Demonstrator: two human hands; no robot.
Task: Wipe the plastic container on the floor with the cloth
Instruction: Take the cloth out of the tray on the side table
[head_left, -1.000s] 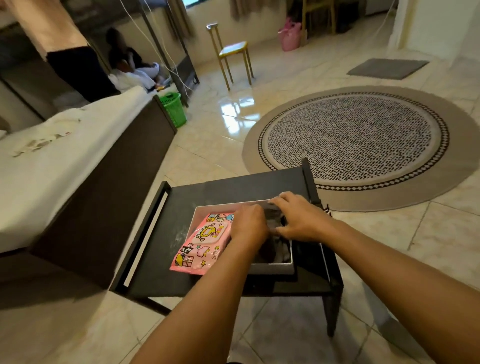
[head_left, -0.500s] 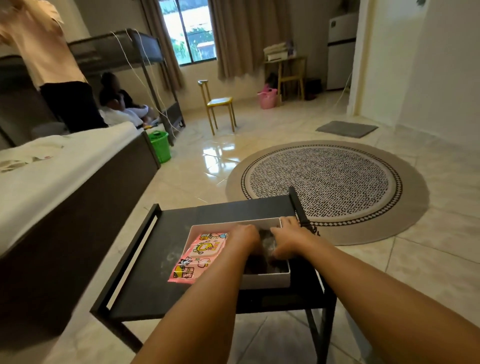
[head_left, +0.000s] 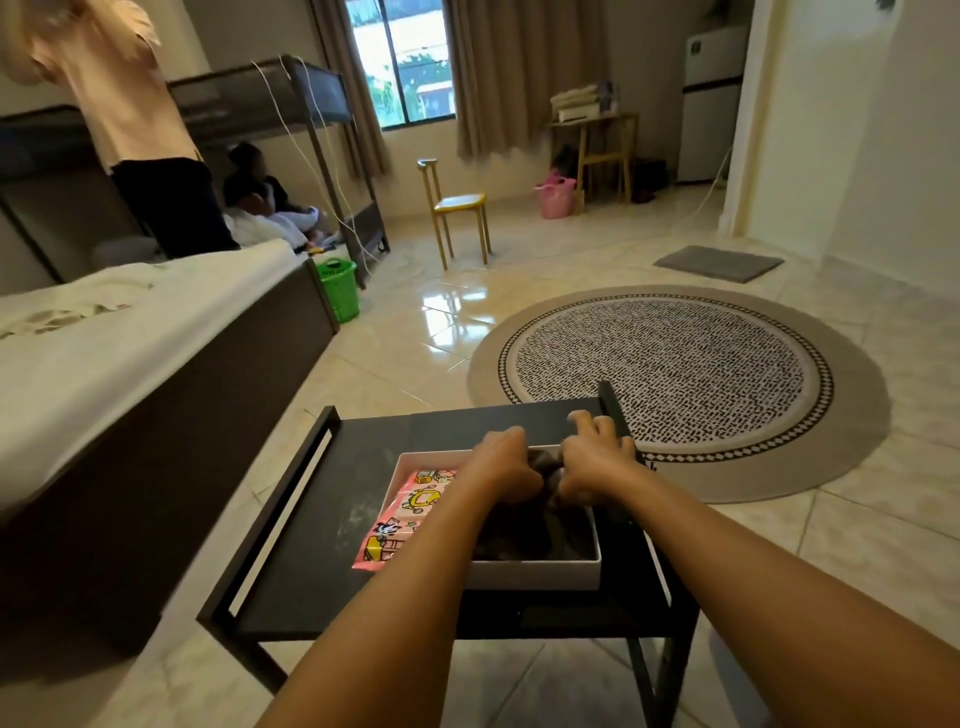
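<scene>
We close both hands, left hand (head_left: 501, 465) and right hand (head_left: 592, 462), on the dark cloth (head_left: 543, 462) in the white box (head_left: 535, 571) on the worktop (head_left: 332, 525); gather it fully, lifting clear of the pink packet (head_left: 402, 512).

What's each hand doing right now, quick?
Left hand: closed on the dark cloth in the white box.
Right hand: fingers curled, gripping the same cloth.

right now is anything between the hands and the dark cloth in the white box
No. Both the left hand and right hand are already on the dark cloth inside the white box.
</scene>
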